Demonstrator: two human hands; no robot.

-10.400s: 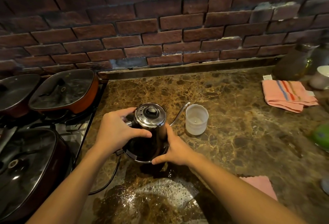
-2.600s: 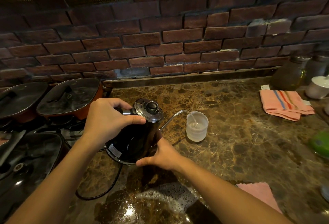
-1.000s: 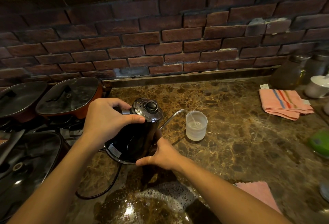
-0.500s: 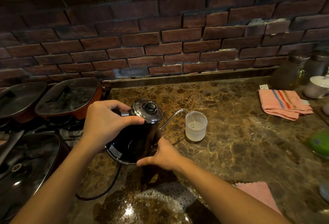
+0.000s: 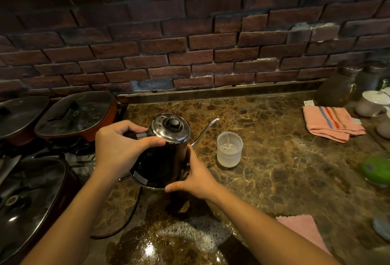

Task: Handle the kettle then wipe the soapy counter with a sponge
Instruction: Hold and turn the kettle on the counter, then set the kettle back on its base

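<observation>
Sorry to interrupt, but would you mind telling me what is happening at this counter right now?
A person holds a black gooseneck kettle with both hands: the left hand grips its handle and the right hand steadies its base. The kettle is tilted, its spout raised above a small translucent cup that holds some liquid. A soapy puddle lies on the counter unwiped, and no sponge is in either hand.

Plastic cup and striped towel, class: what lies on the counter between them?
Nothing: in the head view, only bare marble counter separates the plastic cup from the striped towel.
</observation>
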